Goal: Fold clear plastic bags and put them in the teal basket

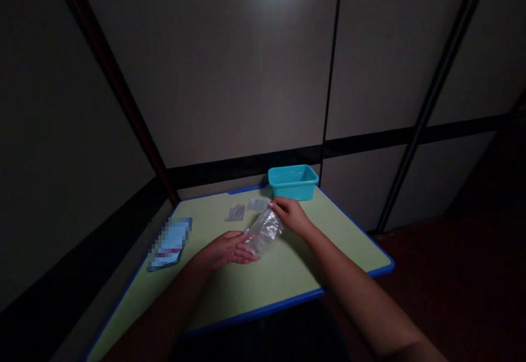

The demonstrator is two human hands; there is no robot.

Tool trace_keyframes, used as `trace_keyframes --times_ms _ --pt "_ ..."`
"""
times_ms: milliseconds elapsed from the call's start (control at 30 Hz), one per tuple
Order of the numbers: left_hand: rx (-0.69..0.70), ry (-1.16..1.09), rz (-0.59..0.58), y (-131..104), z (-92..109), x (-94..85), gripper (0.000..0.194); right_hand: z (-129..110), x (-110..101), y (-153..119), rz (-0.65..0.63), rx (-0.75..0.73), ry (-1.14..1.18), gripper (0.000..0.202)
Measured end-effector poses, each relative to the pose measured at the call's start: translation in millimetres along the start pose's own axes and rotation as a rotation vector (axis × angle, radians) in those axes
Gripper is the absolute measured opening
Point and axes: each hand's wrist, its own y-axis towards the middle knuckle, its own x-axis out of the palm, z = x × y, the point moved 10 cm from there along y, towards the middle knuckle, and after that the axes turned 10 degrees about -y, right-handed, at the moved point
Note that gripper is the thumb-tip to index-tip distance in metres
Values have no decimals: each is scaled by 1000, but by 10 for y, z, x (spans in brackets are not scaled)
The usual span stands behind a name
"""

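A clear, crinkled plastic bag (pixel 265 231) is stretched between my two hands above the table. My left hand (pixel 232 250) grips its lower left end, thumb on top and fingers beneath. The upper right edge is pinched by my right hand (pixel 288 214). Beyond the bag, two small translucent packets lie flat: one packet (pixel 236 212) at the left and another packet (pixel 257 205) closer to my right hand. What the bag contains, if anything, I cannot make out.
The pale green table (pixel 230 296) has a blue edge. At its far right corner stands a turquoise plastic basin (pixel 292 189). A light blue, partly pixelated item (pixel 171 243) lies near the left edge. Panelled walls (pixel 246 77) rise behind the table and at its left.
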Motion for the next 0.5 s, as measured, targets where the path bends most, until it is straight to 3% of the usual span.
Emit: trace_keyframes --times_ms 233,367,500 --pt "84 207 125 28 364 -154 57 -302 -390 -29 5 -50 -370 26" --pt "180 289 242 290 688 -174 40 -397 -569 -96 -13 -84 -529 27" --pt "316 475 427 668 1131 -114 28 -314 -735 -227 -41 -63 -665 29"
